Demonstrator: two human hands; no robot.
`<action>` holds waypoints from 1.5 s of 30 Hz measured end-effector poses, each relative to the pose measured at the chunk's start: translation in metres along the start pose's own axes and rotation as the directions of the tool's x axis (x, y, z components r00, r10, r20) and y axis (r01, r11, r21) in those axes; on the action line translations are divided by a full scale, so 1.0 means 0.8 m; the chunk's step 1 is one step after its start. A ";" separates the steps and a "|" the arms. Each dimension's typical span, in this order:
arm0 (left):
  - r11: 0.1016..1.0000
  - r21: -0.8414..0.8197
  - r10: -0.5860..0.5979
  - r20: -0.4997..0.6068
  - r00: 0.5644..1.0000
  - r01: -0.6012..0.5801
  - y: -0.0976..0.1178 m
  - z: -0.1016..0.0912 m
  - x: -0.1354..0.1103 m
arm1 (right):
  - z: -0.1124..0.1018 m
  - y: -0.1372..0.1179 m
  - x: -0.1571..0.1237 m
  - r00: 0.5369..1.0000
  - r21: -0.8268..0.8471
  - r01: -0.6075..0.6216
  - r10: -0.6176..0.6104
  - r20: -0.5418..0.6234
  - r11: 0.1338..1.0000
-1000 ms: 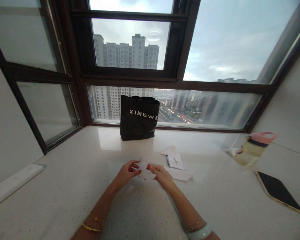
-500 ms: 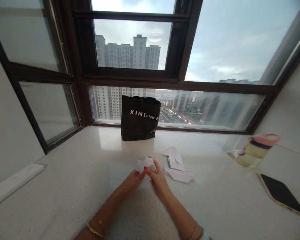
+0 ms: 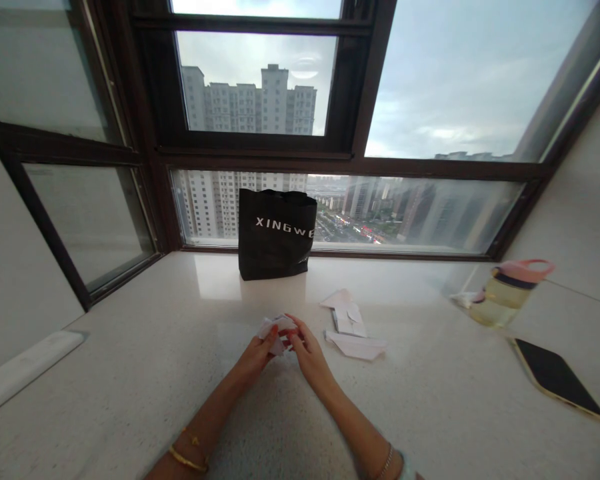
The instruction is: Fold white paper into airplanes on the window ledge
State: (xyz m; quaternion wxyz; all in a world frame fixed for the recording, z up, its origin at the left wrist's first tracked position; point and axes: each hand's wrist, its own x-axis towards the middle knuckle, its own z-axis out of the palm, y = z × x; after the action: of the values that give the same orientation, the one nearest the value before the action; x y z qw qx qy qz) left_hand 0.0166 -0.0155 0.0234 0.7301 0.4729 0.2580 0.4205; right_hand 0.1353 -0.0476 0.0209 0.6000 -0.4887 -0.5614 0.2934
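A small folded piece of white paper (image 3: 275,328) is held just above the pale stone counter (image 3: 130,360), near the middle. My left hand (image 3: 257,353) pinches its left side with closed fingers. My right hand (image 3: 307,352) grips its right side, fingertips pressed together on it. Both hands meet at the paper, and part of it is hidden by my fingers. Gold bangles sit on my left wrist and a bracelet on my right.
Several folded white papers (image 3: 353,330) lie just right of my hands. A black bag (image 3: 276,233) stands at the window. A bottle with a pink lid (image 3: 510,292) and a dark phone (image 3: 555,387) are at the right. A white strip (image 3: 25,373) lies at the left.
The paper was spread wider between my hands a second ago; now my hands have drawn close together and the paper looks more bunched and folded, slightly further left.
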 end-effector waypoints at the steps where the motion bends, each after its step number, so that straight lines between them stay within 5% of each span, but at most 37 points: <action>1: 1.000 -0.005 0.005 -0.018 1.000 -0.005 0.002 -0.002 0.000 | -0.004 0.002 0.002 0.999 -0.046 0.012 -0.013 -0.031 0.999; 5: 0.998 0.047 -0.036 0.000 0.999 0.036 0.010 -0.007 -0.003 | -0.021 -0.001 0.009 0.982 -0.306 0.145 -0.175 -0.073 0.941; 8: 0.988 0.118 -0.114 0.087 0.990 0.104 0.013 -0.009 -0.007 | -0.030 -0.008 0.011 0.947 -0.411 0.322 -0.287 0.146 0.853; 12: 0.960 0.253 -0.158 0.143 0.977 0.118 0.013 -0.011 -0.009 | -0.031 -0.009 0.008 0.877 -0.407 0.441 -0.288 0.384 0.800; 19: 0.885 0.448 -0.198 0.106 0.975 0.131 0.011 -0.018 -0.007 | -0.027 -0.006 0.007 0.893 -0.342 0.365 -0.222 0.392 0.866; 27: 0.924 0.345 -0.213 0.108 0.971 0.164 0.015 -0.011 -0.011 | -0.026 -0.014 0.008 0.927 -0.278 0.298 -0.207 0.312 0.913; 33: 0.972 0.182 -0.184 0.209 0.960 0.146 0.019 -0.011 -0.012 | -0.027 -0.011 0.013 0.959 -0.184 0.164 -0.113 0.258 0.969; 40: 0.951 -0.095 -0.257 0.291 0.921 0.296 0.025 -0.015 -0.019 | -0.025 -0.007 0.014 0.908 0.146 -0.036 -0.029 0.418 0.989; 45: 0.949 -0.004 -0.301 0.280 0.912 0.314 0.023 -0.007 -0.022 | -0.025 -0.014 0.008 0.906 -0.143 0.122 -0.051 0.420 0.982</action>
State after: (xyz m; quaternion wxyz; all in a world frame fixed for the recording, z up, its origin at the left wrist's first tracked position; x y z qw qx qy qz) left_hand -0.0039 -0.0242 0.0375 0.8271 0.4625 0.2146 0.2364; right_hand 0.1534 -0.0509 0.0359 0.4370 -0.4380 -0.7194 0.3157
